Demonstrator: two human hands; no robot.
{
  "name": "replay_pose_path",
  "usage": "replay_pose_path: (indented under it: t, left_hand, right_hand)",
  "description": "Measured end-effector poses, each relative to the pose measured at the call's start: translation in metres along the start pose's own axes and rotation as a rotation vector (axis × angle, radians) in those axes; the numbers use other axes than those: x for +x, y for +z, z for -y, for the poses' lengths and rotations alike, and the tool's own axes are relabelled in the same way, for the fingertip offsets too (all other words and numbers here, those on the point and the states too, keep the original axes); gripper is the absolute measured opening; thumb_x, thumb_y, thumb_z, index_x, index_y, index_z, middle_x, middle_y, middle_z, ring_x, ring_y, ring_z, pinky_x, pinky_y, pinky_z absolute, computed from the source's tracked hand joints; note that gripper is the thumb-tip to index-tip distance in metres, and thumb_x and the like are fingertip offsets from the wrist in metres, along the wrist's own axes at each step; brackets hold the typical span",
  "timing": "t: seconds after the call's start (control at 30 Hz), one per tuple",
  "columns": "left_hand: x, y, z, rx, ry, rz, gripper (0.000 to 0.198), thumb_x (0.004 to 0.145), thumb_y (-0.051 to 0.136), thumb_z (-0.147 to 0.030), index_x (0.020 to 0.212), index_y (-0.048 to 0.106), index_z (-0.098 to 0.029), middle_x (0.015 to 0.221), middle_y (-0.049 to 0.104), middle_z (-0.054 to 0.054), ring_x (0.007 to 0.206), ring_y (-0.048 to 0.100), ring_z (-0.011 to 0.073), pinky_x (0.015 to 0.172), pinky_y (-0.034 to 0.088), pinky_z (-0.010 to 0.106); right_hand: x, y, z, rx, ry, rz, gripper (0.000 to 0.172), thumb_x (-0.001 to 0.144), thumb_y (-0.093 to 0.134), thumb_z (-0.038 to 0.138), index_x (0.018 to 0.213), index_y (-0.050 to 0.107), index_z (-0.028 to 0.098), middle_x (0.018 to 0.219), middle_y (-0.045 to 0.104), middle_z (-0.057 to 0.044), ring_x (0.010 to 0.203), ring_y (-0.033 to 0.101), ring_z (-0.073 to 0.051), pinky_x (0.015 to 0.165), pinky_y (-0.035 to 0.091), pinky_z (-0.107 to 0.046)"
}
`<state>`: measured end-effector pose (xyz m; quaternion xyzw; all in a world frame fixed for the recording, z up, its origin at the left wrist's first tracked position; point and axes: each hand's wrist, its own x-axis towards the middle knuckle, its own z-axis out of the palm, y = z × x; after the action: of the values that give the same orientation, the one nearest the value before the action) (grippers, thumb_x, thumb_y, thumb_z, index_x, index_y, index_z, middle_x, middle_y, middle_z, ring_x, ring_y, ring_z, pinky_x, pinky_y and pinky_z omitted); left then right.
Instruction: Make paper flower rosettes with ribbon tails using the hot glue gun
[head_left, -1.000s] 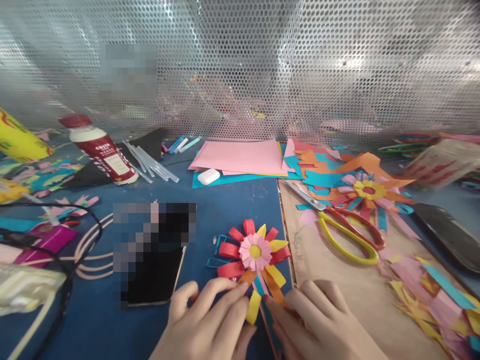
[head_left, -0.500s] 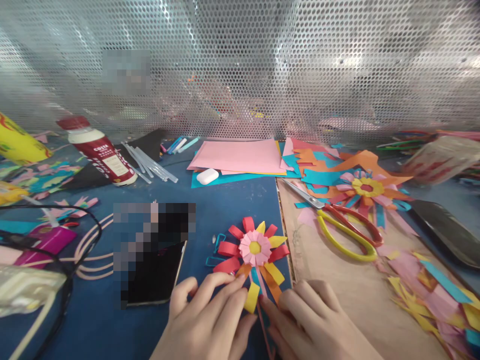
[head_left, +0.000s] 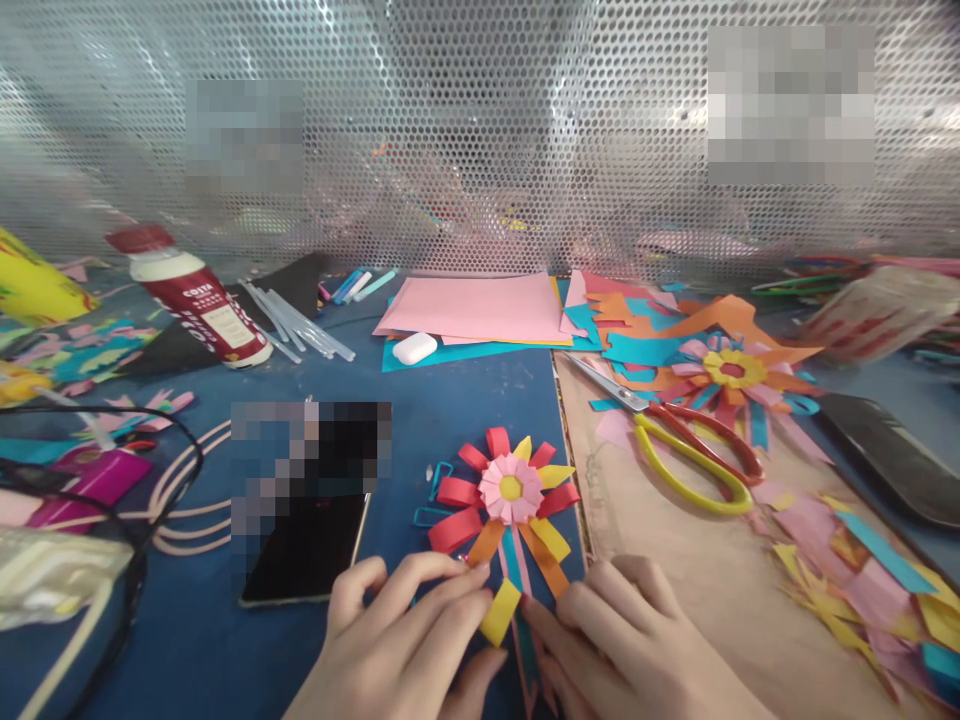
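Observation:
A paper flower (head_left: 510, 488) lies on the blue table, with a pink pleated middle, a yellow centre, red loops, and yellow and orange petals. Pink and teal paper tails (head_left: 513, 560) hang from it toward me. My left hand (head_left: 420, 630), closed, pinches a short yellow paper strip (head_left: 500, 612) below the flower, over the tails. On the other side, my right hand (head_left: 615, 630) is closed with its fingers bent, the index fingertip beside the strip and tails. Whatever lies under its fingers is hidden. Blue paper clips (head_left: 431, 515) sit at the flower's left.
Scissors (head_left: 682, 440) lie at right, before a second paper flower (head_left: 733, 370) and near paper scraps (head_left: 862, 570). A phone (head_left: 307, 550) and cable lie left; a bottle (head_left: 199, 305) stands behind. Pink sheets (head_left: 476, 305) and a white case (head_left: 415, 348) lie before the perforated metal screen (head_left: 480, 130).
My left hand has shifted slightly left and down with the yellow strip, which now tilts more and shows more fully. More of the tails shows. The right hand has hardly moved.

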<state>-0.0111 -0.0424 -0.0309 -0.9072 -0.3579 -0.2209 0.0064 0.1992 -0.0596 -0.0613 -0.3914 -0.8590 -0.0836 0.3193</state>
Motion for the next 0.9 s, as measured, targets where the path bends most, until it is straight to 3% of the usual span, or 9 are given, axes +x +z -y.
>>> replay_pose_path:
  t: [0.23, 0.43, 0.63, 0.83, 0.9]
  left_hand:
    - [0.003, 0.001, -0.001, 0.004, 0.017, -0.021, 0.016, 0.08, 0.061, -0.026, 0.097, 0.062, -0.025, 0.1, 0.069, -0.012, 0.086, 0.061, 0.0074, 0.077, 0.03, 0.024]
    - [0.004, 0.0, -0.001, 0.022, 0.019, -0.04, 0.017, 0.08, 0.059, -0.019, 0.097, 0.061, -0.023, 0.097, 0.07, -0.009, 0.086, 0.062, 0.0094, 0.078, 0.031, 0.025]
    - [0.003, -0.001, 0.0, 0.027, 0.014, -0.062, 0.011, 0.082, 0.057, -0.02, 0.092, 0.061, -0.023, 0.094, 0.071, -0.008, 0.084, 0.062, 0.0095, 0.076, 0.03, 0.026]
    - [-0.004, 0.007, -0.007, -0.014, -0.075, -0.092, 0.013, 0.088, 0.049, -0.021, 0.09, 0.062, -0.022, 0.095, 0.071, -0.007, 0.084, 0.061, 0.0109, 0.078, 0.028, 0.028]
    - [-0.004, 0.012, -0.008, -0.026, -0.093, -0.17, 0.018, 0.09, 0.045, -0.023, 0.088, 0.063, -0.022, 0.092, 0.071, -0.007, 0.082, 0.061, 0.0115, 0.077, 0.029, 0.029]
  right_hand:
    - [0.004, -0.009, 0.0, 0.042, 0.03, 0.024, 0.026, 0.09, 0.041, 0.015, 0.076, 0.062, 0.016, 0.062, 0.051, 0.001, 0.063, 0.045, -0.013, 0.062, 0.031, -0.029]
    - [0.031, -0.026, -0.022, 0.029, 0.022, 0.133, 0.02, 0.09, 0.044, 0.017, 0.082, 0.063, 0.018, 0.07, 0.054, -0.001, 0.068, 0.044, -0.015, 0.064, 0.029, -0.031]
    - [0.052, -0.013, -0.038, -0.157, -0.082, 0.225, 0.019, 0.088, 0.048, 0.016, 0.073, 0.06, 0.017, 0.075, 0.054, -0.003, 0.074, 0.045, -0.018, 0.065, 0.027, -0.032]
    - [0.05, -0.003, -0.037, -0.197, -0.125, 0.184, 0.019, 0.086, 0.051, 0.014, 0.068, 0.057, 0.016, 0.071, 0.052, -0.003, 0.072, 0.043, -0.018, 0.065, 0.027, -0.033]
    - [0.051, -0.005, -0.036, -0.178, -0.113, 0.176, 0.018, 0.086, 0.05, 0.014, 0.071, 0.059, 0.016, 0.071, 0.052, -0.002, 0.073, 0.043, -0.018, 0.065, 0.026, -0.032]
